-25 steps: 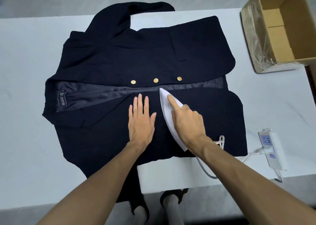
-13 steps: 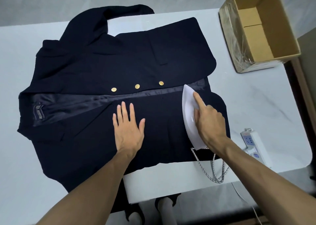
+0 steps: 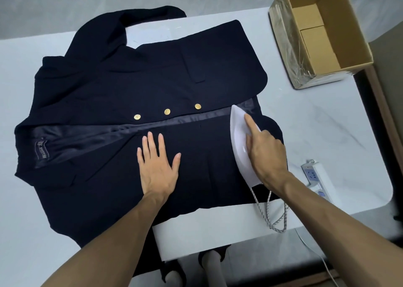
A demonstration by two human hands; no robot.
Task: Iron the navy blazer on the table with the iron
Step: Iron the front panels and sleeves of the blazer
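**Iron slides away from the pressing hand, toward the hem**

Over the last second the iron (image 3: 239,138) has travelled across the near front panel of the navy blazer (image 3: 152,86) toward 3 o'clock. Before, it was just beside the left hand (image 3: 157,166); now the two are well apart. Its tip points to 12 o'clock and reaches the shiny lining strip near the hem edge.

The right hand (image 3: 268,153) grips the iron from above, fingers curled around it and the index finger stretched along its top. The left hand has kept its place, lying flat with straight, spread fingers on the cloth and holding nothing.

The blazer lies open on the table (image 3: 316,123), collar at 9 o'clock, gold buttons (image 3: 167,111) at centre. I judge this stroke is nearly at its end, so this panel looks mostly pressed, while the far panel at 12 o'clock probably still waits.
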